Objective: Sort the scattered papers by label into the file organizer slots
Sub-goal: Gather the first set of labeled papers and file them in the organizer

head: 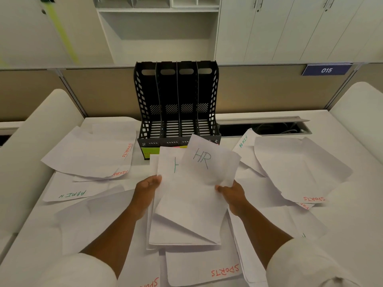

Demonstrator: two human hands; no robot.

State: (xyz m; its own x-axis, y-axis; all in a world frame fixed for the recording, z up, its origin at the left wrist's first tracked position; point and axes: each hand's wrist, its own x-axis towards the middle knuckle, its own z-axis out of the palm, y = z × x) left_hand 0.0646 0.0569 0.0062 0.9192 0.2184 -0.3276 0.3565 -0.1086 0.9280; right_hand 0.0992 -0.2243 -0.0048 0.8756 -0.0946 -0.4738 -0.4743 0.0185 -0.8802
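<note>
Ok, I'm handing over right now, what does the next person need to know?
Left hand and right hand each grip a side of a small stack of sheets, the HR sheet on top.
Black file organizer stands just behind; all four slots look empty.
Sports and admin papers lie scattered on the desk.
Nothing filed yet; all sorting remains.

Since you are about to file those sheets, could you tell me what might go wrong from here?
The HR sheet overlaps another sheet whose label is half hidden, so both could land in one slot. The held sheets cover most of the file organizer's front labels, so the wrong slot is possible.
</note>
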